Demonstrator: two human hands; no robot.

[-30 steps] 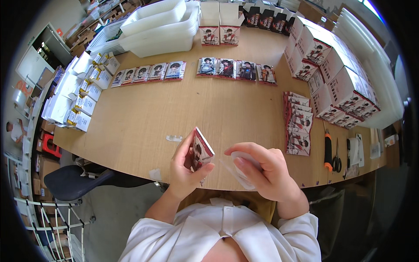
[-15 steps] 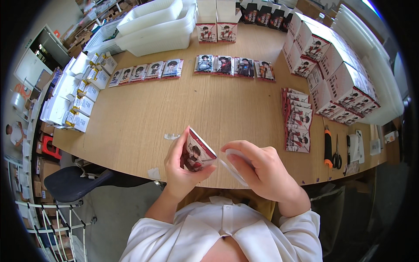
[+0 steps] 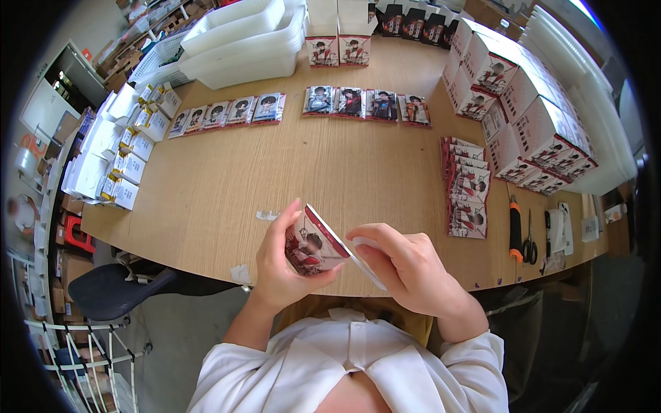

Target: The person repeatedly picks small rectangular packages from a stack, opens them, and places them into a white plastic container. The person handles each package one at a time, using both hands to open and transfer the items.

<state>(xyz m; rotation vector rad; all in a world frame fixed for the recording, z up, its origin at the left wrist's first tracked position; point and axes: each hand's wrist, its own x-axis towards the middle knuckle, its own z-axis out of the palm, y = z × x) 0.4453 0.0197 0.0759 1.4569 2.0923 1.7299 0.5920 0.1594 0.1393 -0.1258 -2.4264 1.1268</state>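
Note:
My left hand point(image 3: 277, 265) is wrapped round a small printed box point(image 3: 311, 246), with the thumb below and fingers along its far side. White and red, the box bears a dark-haired cartoon figure and is tilted, one white-edged side facing right. My right hand point(image 3: 406, 265) is closed, thumb and fingers pinching a thin white flap-like piece point(image 3: 370, 267) at the box's right edge. Whether this piece is joined to the box I cannot tell. Overlapping red and white printed packets point(image 3: 468, 189) lie to the right of my hands on the wooden table point(image 3: 220, 172).
Stacked printed boxes point(image 3: 544, 131) stand at the right, white cartons point(image 3: 113, 162) at the left. Packet rows point(image 3: 227, 115) and character packets point(image 3: 368, 104) lie across the back. White bins point(image 3: 241, 58) stand behind. An orange-black tool point(image 3: 515, 230) and scissors point(image 3: 529, 241) lie right.
The box in my left hand has turned slightly, its upper edge tipping right. My right hand has shifted a little, and the white piece now shows narrower and closer to the box.

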